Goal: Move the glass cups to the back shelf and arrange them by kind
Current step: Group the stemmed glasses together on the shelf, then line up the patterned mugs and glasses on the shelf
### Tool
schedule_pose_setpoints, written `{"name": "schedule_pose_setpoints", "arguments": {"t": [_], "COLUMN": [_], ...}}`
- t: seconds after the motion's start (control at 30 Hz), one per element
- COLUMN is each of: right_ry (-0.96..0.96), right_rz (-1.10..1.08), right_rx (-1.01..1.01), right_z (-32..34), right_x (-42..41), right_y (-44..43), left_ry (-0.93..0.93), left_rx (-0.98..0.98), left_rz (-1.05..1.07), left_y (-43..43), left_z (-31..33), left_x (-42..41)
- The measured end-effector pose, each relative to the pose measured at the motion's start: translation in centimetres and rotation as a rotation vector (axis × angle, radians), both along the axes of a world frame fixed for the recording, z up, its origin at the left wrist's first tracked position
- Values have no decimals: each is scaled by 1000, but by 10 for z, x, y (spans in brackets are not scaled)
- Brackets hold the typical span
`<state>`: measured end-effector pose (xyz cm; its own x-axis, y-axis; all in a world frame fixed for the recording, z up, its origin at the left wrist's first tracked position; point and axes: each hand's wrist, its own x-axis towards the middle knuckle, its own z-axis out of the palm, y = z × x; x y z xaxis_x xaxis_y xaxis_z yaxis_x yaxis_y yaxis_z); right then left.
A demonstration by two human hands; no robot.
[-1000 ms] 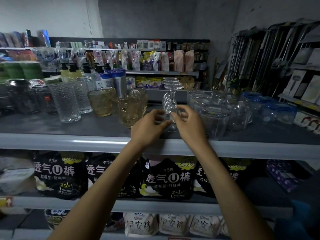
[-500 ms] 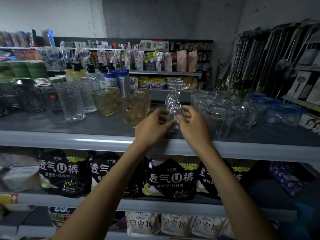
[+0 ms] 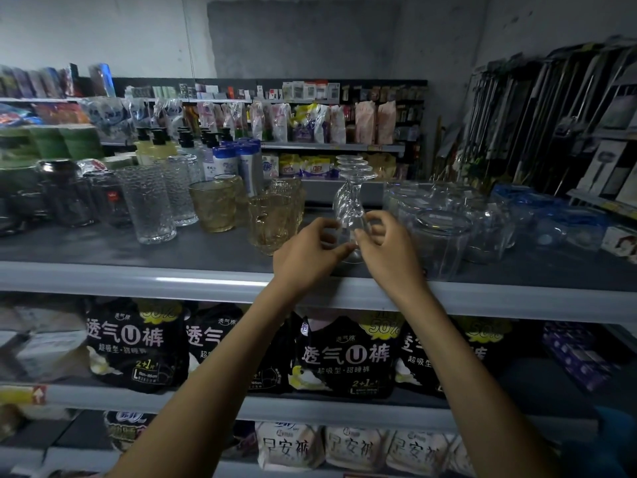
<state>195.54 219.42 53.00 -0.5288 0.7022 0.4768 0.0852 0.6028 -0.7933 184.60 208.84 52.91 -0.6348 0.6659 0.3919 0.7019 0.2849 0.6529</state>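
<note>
Glass of several kinds crowds the grey shelf [image 3: 103, 250]. The piece in hand is an upturned wine glass [image 3: 350, 201], foot up and bowl down, its rim at the shelf board; I cannot tell whether it rests there yet. The left hand [image 3: 306, 257] and right hand [image 3: 389, 250] both pinch its bowl from either side, fingers and thumbs curled round it.

Behind the wine glass, more stemmed glasses [image 3: 351, 162] line up, only their feet showing. Just left of it stand amber mugs [image 3: 272, 222], and farther left textured clear tumblers [image 3: 150, 205]. Just right of it sit wide clear cups [image 3: 437, 243].

Sorting looks well along, and this step seems to be seating the wine glass at the front of its own row. The next move calls for squaring it with that row and then a gentle release. Both hands will need to draw back without knocking the amber mugs or the wide clear cups.
</note>
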Motion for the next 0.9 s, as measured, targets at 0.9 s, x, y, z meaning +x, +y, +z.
{"name": "schedule_pose_setpoints", "arguments": {"t": [0.9], "right_ry": [206], "right_rz": [-239], "right_rx": [382], "right_z": [-4], "right_x": [-2], "right_y": [-84], "left_ry": [245], "left_rx": [369], "left_rz": [-53], "left_y": [-117], "left_z": [-15], "left_x": [-2]}}
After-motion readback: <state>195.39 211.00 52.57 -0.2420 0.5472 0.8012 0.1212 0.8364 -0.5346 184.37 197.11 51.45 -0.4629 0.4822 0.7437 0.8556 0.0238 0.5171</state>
